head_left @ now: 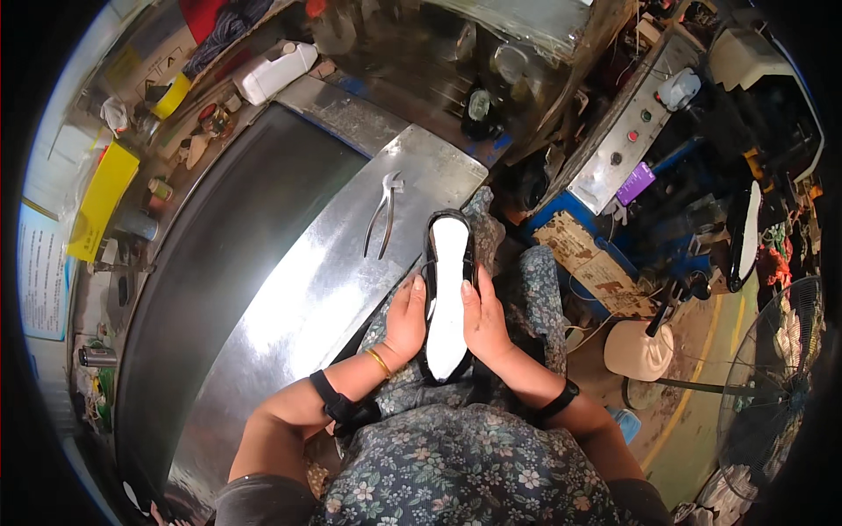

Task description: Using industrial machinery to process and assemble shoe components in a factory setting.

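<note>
A black shoe [448, 298] is held sole up over my lap, with a long white insole board showing along its underside. Its black upper rims the white board on both sides and at the far end. My left hand [405, 317] is closed on the shoe's left side, thumb against the edge. On the opposite side my right hand [485, 320] grips it, its thumb lying on the white surface. The fingers beneath the shoe are hidden. Lasting pincers [388, 200] rest on the metal plate [298, 289] beyond my left hand, touched by neither hand.
A dark conveyor belt [237, 210] curves along the left. A white jug [276, 72] stands far left. To the right are a control panel [614, 145] with buttons, a beige container [638, 349], a fan [772, 386] and another shoe [745, 237].
</note>
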`<action>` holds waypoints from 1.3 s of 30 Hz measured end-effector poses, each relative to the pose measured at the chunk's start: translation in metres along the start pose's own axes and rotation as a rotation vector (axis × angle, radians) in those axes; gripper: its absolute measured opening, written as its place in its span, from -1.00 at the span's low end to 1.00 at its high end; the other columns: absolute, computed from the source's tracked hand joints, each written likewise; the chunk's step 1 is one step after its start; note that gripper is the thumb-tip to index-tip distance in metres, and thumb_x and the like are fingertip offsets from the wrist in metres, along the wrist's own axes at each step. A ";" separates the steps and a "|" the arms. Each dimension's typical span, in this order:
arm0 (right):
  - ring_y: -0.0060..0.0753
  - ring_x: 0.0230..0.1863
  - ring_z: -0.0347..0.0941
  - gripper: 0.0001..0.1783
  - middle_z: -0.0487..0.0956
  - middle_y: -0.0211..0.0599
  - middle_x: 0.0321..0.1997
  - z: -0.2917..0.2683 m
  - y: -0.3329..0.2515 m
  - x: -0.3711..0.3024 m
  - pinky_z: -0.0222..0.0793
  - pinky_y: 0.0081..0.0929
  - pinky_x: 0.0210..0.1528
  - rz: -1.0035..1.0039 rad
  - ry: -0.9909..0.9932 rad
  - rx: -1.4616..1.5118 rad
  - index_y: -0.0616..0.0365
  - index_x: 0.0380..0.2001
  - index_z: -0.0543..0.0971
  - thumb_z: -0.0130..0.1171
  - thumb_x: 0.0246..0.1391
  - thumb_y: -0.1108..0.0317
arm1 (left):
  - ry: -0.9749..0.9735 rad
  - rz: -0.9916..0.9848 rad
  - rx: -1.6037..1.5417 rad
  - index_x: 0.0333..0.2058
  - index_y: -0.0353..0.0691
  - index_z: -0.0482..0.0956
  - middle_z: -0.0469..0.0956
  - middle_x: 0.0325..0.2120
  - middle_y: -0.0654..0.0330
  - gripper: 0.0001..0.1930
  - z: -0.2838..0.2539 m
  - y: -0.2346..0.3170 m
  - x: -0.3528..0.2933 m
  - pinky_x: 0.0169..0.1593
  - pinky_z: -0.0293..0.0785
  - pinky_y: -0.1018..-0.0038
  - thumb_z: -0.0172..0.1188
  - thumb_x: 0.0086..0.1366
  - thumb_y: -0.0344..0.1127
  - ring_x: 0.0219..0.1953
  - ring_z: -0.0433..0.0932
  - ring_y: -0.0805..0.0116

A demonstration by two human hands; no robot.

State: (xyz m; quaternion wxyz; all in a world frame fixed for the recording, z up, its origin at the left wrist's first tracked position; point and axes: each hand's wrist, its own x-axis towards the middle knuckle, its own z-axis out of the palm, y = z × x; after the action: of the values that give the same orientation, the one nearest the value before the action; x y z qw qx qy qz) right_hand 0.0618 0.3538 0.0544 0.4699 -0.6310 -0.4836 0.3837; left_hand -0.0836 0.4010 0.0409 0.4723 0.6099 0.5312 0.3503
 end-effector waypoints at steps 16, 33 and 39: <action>-0.10 -0.19 0.56 -0.74 0.61 0.03 -0.30 -0.012 -0.014 0.131 0.46 -0.25 -0.20 -0.401 0.064 -0.812 0.24 -0.25 0.53 -0.04 0.25 0.27 | -0.254 0.237 0.795 -0.17 -0.37 0.50 0.58 -0.26 -0.25 -0.67 0.014 0.052 0.104 -0.12 0.49 0.05 -0.21 0.39 -0.28 -0.17 0.55 -0.24; -0.27 -0.15 0.59 -0.68 0.65 -0.11 -0.19 -0.206 -0.101 0.134 0.47 -0.41 -0.06 -0.288 -0.142 -0.340 0.25 -0.13 0.61 0.24 0.14 0.25 | 0.119 -0.086 0.312 0.35 -0.43 -0.18 0.61 -0.18 -0.10 0.07 -0.102 0.043 -0.011 -0.14 0.57 0.32 0.45 0.06 -0.34 -0.27 0.65 -0.04; 0.08 0.08 0.42 -0.24 0.41 -0.13 0.17 -0.425 -0.120 0.093 0.37 -0.06 0.06 0.246 0.794 -1.699 -0.13 0.21 0.41 0.35 -0.11 0.01 | -0.232 0.153 0.812 0.36 -0.38 -0.08 -0.14 0.30 -0.50 -0.01 -0.130 -0.001 -0.064 0.39 -0.08 -0.03 0.29 -0.02 -0.39 0.34 -0.10 -0.50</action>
State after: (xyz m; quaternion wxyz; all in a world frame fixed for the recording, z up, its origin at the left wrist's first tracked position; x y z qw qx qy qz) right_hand 0.4527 0.3611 0.2799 -0.0606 -0.8930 -0.3361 -0.2930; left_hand -0.2165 0.3648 0.0848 0.2231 0.8194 0.5227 0.0756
